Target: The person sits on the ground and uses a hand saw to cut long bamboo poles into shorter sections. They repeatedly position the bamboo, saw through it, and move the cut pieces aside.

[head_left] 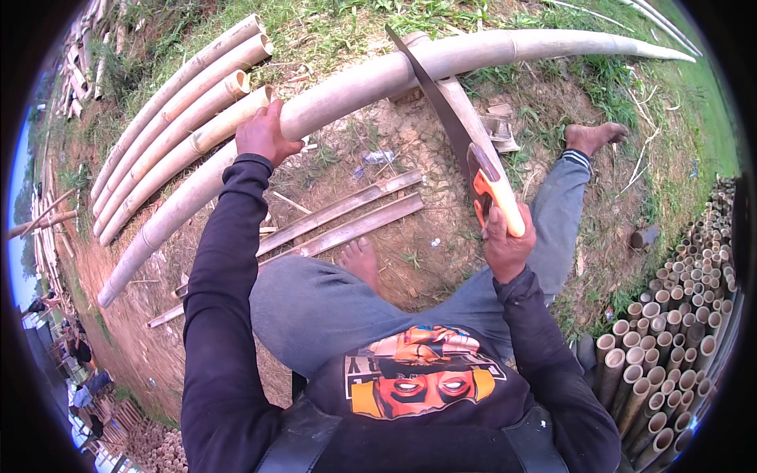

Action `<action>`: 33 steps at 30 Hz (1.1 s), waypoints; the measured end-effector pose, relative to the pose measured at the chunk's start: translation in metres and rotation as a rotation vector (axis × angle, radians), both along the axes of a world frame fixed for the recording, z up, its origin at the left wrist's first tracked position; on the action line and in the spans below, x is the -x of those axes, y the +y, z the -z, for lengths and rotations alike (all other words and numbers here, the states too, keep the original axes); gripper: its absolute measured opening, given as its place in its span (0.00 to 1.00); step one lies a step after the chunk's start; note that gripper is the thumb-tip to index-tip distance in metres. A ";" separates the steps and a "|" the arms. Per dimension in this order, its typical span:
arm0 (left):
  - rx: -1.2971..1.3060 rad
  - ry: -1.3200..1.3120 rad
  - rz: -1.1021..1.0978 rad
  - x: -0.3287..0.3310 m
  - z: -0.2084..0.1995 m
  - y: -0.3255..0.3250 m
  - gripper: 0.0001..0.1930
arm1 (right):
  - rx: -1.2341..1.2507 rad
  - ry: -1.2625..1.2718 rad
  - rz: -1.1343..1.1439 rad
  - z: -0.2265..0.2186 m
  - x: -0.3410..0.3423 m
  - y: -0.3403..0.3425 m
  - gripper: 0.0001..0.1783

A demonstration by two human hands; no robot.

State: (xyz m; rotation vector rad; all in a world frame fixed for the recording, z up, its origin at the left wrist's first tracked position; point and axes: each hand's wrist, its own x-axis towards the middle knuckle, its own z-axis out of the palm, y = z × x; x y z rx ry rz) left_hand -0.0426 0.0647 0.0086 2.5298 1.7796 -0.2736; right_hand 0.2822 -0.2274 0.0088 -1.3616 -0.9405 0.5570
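Observation:
A long pale bamboo pole (347,98) crosses in front of me, from the lower left to the far upper right. My left hand (266,134) is wrapped over it left of the middle, gripping it. In my right hand (509,240) is a handsaw (453,126), held by its orange handle, fingers closed round it. The dark blade lies across the pole, its tip pointing up past the far side. Beneath the pole near the blade is a piece of bamboo (465,102) that seems to prop it up. How deep the teeth sit is hidden.
Several cut bamboo lengths (185,102) lie side by side at the far left. Two split halves (343,225) rest on the dirt before me. A large stack of bamboo tubes (670,339) stands at the right. My bare feet (595,138) are on the ground near the pole.

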 end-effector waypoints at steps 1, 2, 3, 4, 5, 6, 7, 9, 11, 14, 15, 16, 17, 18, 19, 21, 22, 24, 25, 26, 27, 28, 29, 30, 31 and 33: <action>0.022 0.017 -0.014 0.000 -0.001 0.000 0.50 | 0.073 0.002 0.007 0.008 -0.001 0.052 0.12; 0.034 0.027 -0.027 -0.001 -0.002 0.000 0.50 | 0.079 -0.068 0.010 0.012 -0.004 0.105 0.13; 0.031 0.022 -0.033 -0.002 -0.004 0.001 0.50 | -0.011 -0.010 -0.055 0.017 -0.005 0.152 0.15; 0.033 0.035 -0.038 -0.004 -0.007 0.001 0.50 | -0.009 -0.067 -0.037 0.020 -0.010 0.184 0.16; 0.043 0.055 -0.039 -0.004 -0.010 0.001 0.50 | 0.083 -0.025 -0.017 0.025 -0.009 0.183 0.16; 0.055 0.059 -0.046 -0.005 -0.011 0.000 0.50 | 0.062 -0.031 -0.036 0.028 -0.012 0.172 0.16; 0.062 0.062 -0.049 -0.005 -0.012 0.000 0.50 | -0.008 -0.048 -0.063 0.028 -0.012 0.157 0.17; 0.058 0.055 -0.041 -0.005 -0.012 0.000 0.51 | 0.073 0.025 -0.007 0.027 -0.008 0.067 0.14; 0.047 0.034 -0.024 -0.003 -0.008 0.000 0.51 | 0.063 -0.074 -0.015 0.017 -0.010 -0.032 0.14; 0.040 0.026 -0.007 0.000 -0.001 0.002 0.50 | 0.046 0.060 0.002 0.003 -0.003 -0.090 0.17; 0.031 0.019 0.002 0.001 0.001 0.003 0.50 | 0.029 0.083 -0.009 -0.006 -0.002 -0.079 0.15; 0.036 0.033 -0.007 0.001 0.001 0.004 0.50 | 0.089 0.102 0.021 -0.006 -0.001 -0.042 0.15; 0.028 0.037 -0.013 0.000 0.001 0.003 0.50 | 0.073 0.145 0.046 -0.005 -0.001 0.012 0.15; 0.021 0.040 -0.019 -0.001 0.000 0.003 0.50 | 0.160 0.050 0.016 -0.007 -0.003 0.064 0.13; 0.040 0.051 -0.031 -0.002 -0.001 0.002 0.51 | 0.114 -0.010 0.011 -0.006 -0.002 0.119 0.13; 0.047 0.063 -0.042 -0.005 -0.007 0.001 0.51 | 0.090 -0.115 -0.020 -0.010 -0.007 0.189 0.18; 0.055 0.075 -0.054 -0.006 -0.010 0.001 0.51 | 0.199 -0.268 -0.019 -0.011 -0.010 0.195 0.19; 0.072 0.071 -0.065 -0.008 -0.012 0.000 0.51 | 0.215 -0.120 -0.017 -0.010 -0.011 0.154 0.19; 0.045 0.076 -0.034 -0.007 -0.013 0.000 0.51 | 0.144 -0.072 -0.042 -0.008 -0.008 0.120 0.18; 0.035 0.062 -0.035 -0.007 -0.011 0.001 0.50 | 0.095 -0.108 -0.011 -0.006 -0.008 0.070 0.16; 0.053 0.063 -0.047 -0.005 -0.009 0.000 0.50 | 0.166 0.085 -0.013 -0.003 -0.006 0.018 0.13; 0.041 0.047 -0.030 -0.004 -0.006 0.001 0.51 | 0.171 -0.017 0.030 0.002 -0.007 -0.025 0.14; 0.027 0.033 -0.016 -0.002 -0.003 0.001 0.51 | 0.177 0.113 0.021 0.001 -0.003 -0.063 0.15; 0.005 0.015 -0.003 0.000 -0.001 0.001 0.51 | 0.138 0.081 0.004 0.008 -0.001 -0.072 0.15; 0.012 0.027 -0.004 0.001 0.002 0.001 0.50 | 0.076 0.084 0.008 0.008 0.001 -0.074 0.15; -0.025 0.012 0.005 0.001 0.005 0.001 0.50 | -0.029 0.067 -0.025 0.015 0.001 -0.011 0.13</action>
